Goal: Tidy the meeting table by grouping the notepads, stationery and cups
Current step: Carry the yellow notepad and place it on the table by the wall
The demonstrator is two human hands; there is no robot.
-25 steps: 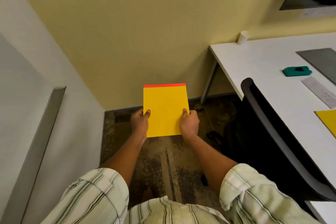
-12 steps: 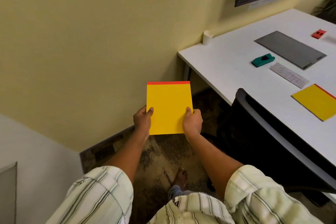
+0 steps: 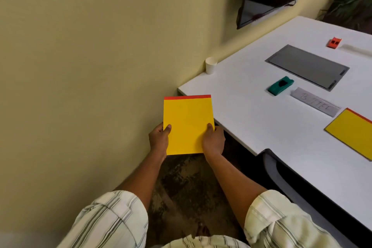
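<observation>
I hold the square yellow notepad with a red strip along its top edge (image 3: 188,125) in both hands, in the air in front of me and just off the near corner of the white meeting table (image 3: 251,110). My left hand (image 3: 159,141) and right hand (image 3: 214,141) each grip a lower side of it, thumb on the face. The other fingers are hidden behind the pad.

A second yellow notepad with a red edge (image 3: 350,133) lies flat on the table, cut off by the right border. The faint writing on the grey card (image 3: 315,101) is too blurred for me to read. I cannot tell what the small teal plastic object (image 3: 280,85) or the small red one (image 3: 334,42) is. A white paper cup (image 3: 211,65) stands at the table's wall-side edge.

Since half a second ago my view has swung right, so more tabletop shows. The grip is unchanged, and the pad's top corner now overlaps the table corner.
</observation>
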